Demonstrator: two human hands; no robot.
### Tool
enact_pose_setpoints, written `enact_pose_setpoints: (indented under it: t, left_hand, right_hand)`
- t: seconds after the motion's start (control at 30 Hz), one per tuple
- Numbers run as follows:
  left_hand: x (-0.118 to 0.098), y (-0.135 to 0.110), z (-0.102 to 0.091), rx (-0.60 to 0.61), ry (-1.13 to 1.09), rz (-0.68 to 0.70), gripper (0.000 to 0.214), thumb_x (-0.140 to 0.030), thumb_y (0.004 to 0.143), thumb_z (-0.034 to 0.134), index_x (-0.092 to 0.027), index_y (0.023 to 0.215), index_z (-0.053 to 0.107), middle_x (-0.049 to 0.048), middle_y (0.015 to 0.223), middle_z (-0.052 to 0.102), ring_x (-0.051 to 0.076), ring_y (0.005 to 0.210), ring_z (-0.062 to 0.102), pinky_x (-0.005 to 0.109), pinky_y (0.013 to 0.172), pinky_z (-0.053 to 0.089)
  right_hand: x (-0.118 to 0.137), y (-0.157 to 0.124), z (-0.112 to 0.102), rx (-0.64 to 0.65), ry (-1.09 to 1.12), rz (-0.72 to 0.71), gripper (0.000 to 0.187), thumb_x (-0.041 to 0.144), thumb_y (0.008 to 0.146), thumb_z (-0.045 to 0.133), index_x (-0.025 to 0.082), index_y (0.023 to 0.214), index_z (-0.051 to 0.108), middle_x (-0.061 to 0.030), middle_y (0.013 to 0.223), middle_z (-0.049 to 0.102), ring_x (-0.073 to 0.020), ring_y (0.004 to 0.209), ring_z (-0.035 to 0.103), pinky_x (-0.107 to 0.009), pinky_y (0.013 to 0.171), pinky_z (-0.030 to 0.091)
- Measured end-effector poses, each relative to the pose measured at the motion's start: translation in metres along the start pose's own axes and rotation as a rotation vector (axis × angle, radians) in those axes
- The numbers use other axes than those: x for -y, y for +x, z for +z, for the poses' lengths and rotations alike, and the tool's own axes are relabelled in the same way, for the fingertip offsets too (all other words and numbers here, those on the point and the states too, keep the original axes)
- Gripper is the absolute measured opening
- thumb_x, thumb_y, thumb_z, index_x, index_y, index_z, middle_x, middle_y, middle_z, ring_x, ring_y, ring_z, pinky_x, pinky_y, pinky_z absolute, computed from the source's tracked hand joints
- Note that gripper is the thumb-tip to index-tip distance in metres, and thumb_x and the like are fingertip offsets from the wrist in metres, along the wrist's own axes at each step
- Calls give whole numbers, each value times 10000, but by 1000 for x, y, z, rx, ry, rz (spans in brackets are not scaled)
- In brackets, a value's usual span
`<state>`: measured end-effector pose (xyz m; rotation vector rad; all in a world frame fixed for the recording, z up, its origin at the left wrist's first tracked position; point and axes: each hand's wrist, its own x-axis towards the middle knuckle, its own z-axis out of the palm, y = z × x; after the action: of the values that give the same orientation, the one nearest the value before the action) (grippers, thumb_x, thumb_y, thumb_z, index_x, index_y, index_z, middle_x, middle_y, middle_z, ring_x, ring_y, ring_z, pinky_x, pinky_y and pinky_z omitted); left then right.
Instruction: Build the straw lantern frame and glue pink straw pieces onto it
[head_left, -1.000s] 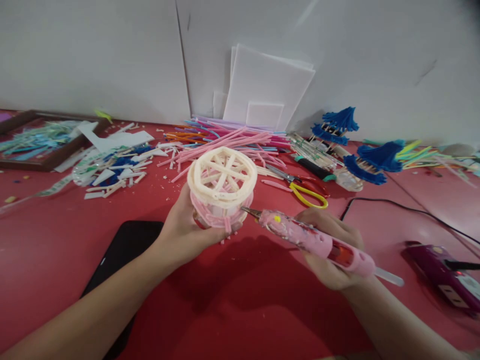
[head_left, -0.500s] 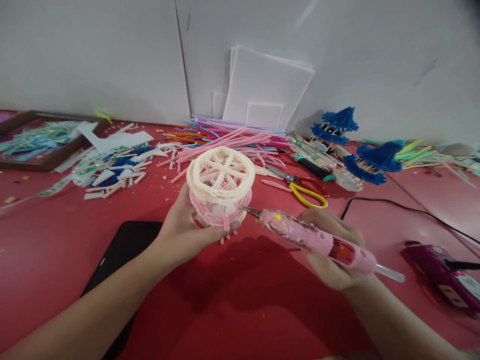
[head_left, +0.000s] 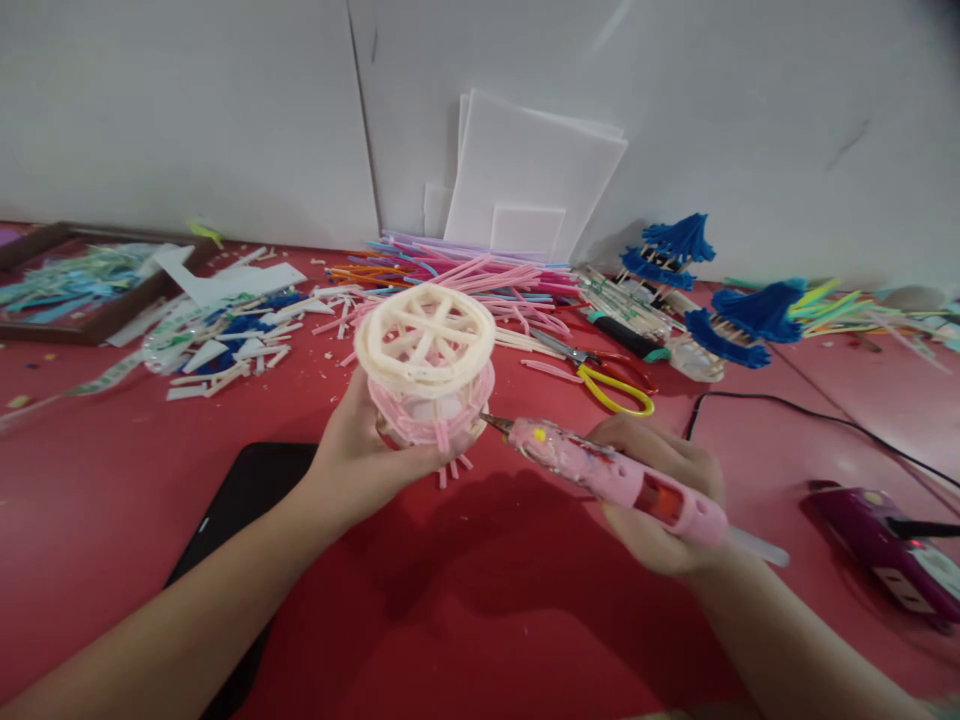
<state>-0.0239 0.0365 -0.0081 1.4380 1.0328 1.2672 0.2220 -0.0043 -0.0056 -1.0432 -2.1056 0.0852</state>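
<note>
My left hand (head_left: 367, 450) grips a small round craft model (head_left: 425, 340) from its left and underside. A cream wheel-like ring with spokes forms its top, and pink strips run round the lower body, with short ends sticking out at the front. In my right hand (head_left: 660, 480) is a pink glue gun (head_left: 585, 460), a clear glue stick poking from its back end. Its metal nozzle points left and meets, or nearly meets, the pink band at the model's right side; I cannot tell if they touch.
Yellow-handled scissors (head_left: 615, 388) and a heap of pink craft strips (head_left: 480, 280) lie behind the model. A black phone-like slab (head_left: 247, 520) is under my left forearm. Blue-roofed models (head_left: 750, 320) stand right, beyond a purple power strip (head_left: 885, 550). A brown frame (head_left: 90, 325) lies left.
The model has shifted slightly left and tilted in my left hand, showing more of its side. The glue gun has moved a little left with it, nozzle still at the pink band.
</note>
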Motion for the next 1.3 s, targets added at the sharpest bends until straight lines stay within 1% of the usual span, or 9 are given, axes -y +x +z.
enact_pose_setpoints:
  t: [0.13, 0.3, 0.37, 0.53, 0.73, 0.97, 1.03, 1.2, 1.3]
  left_hand:
    - [7, 9, -7, -138, -37, 12, 639, -317, 623, 844, -284, 1200, 571, 56, 1249, 669, 341, 1220, 584, 535, 1035, 503]
    - [14, 19, -12, -187, -105, 48, 577, -306, 637, 841, -284, 1166, 610, 28, 1266, 663, 303, 1205, 602, 496, 1053, 501]
    - [13, 18, -11, -169, -112, 37, 588, -315, 637, 840, -256, 1174, 609, 48, 1246, 675, 303, 1188, 614, 482, 1031, 518]
    - [8, 12, -4, -142, -101, -17, 632, -310, 624, 833, -281, 1200, 574, 59, 1237, 675, 300, 1178, 619, 479, 1005, 523]
    - [4, 11, -2, -107, -68, 20, 654, -269, 616, 824, -244, 1211, 554, 72, 1155, 698, 285, 1075, 664, 454, 953, 548]
    - [4, 10, 0, -93, -84, 20, 702, -255, 586, 839, -243, 1219, 535, 78, 1160, 694, 298, 1084, 660, 450, 932, 556]
    - [4, 9, -1, -83, -45, 21, 686, -273, 595, 839, -234, 1212, 542, 83, 1141, 698, 304, 1068, 666, 466, 944, 548]
    - [5, 4, -3, -7, 21, 15, 664, -318, 622, 835, -262, 1214, 539, 78, 1231, 652, 320, 1145, 624, 492, 988, 524]
    - [10, 2, -3, 65, 65, 55, 745, -328, 605, 848, -252, 1262, 505, 103, 1270, 634, 336, 1155, 618, 511, 965, 535]
  right_hand:
    - [-12, -3, 9, 106, -78, 134, 268, 127, 723, 555, 218, 975, 569, -30, 791, 686, -178, 643, 643, -273, 558, 478]
    - [-30, -7, 22, 361, -273, 262, 404, 88, 713, 473, 128, 1087, 619, -131, 1006, 685, -277, 935, 630, -427, 823, 504]
    - [-30, -6, 25, 353, -300, 255, 393, 58, 731, 443, 121, 1062, 647, -133, 972, 651, -278, 932, 593, -458, 847, 487]
    - [-3, 2, 36, 76, -349, 174, 272, 100, 779, 515, 195, 962, 693, -111, 1049, 607, -302, 1009, 513, -510, 878, 415]
    - [30, 22, 57, 307, -264, 141, 132, 251, 828, 586, 194, 838, 705, -110, 1099, 619, -294, 1056, 479, -452, 870, 400]
    - [30, 30, 68, 429, -290, 157, 118, 226, 803, 595, 167, 789, 697, -130, 1052, 603, -319, 1095, 451, -463, 892, 383]
    - [28, 29, 67, 374, -232, 183, 90, 192, 792, 607, 178, 766, 692, -105, 1003, 614, -296, 1061, 475, -443, 861, 392]
    - [24, 25, 51, -104, 10, 204, 61, 158, 775, 627, 204, 748, 657, -45, 879, 580, -217, 891, 547, -410, 810, 436]
    - [24, 23, 43, -242, 191, 196, 79, 139, 768, 635, 218, 757, 636, -27, 865, 538, -200, 870, 555, -396, 794, 460]
